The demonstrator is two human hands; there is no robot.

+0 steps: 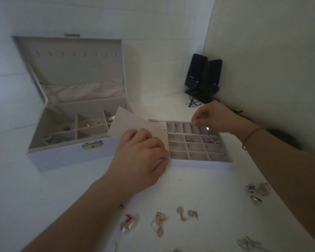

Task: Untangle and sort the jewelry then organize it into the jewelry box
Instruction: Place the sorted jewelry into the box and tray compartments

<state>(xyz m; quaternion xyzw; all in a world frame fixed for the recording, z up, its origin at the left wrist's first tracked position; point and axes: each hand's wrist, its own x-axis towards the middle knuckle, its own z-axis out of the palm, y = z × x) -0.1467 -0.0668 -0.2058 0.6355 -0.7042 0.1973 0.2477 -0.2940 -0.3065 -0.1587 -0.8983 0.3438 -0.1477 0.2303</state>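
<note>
I see the open jewelry box [65, 124] at left, the divided tray [198, 148] beside it. My left hand [140, 157] curls on the tray's corner and flap; my right hand [205, 117] pinches something tiny (unclear) above it. Loose earrings [187, 214] lie nearer me.

The left hand [140, 157] covers the divided tray's [198, 163] left part. Whatever the right hand [210, 118] pinches is too small to identify — silver pieces [248, 242] at the near right blur together.

White jewelry box [62, 159], beige lining, black speakers [202, 77], gold earrings [159, 223]
</note>
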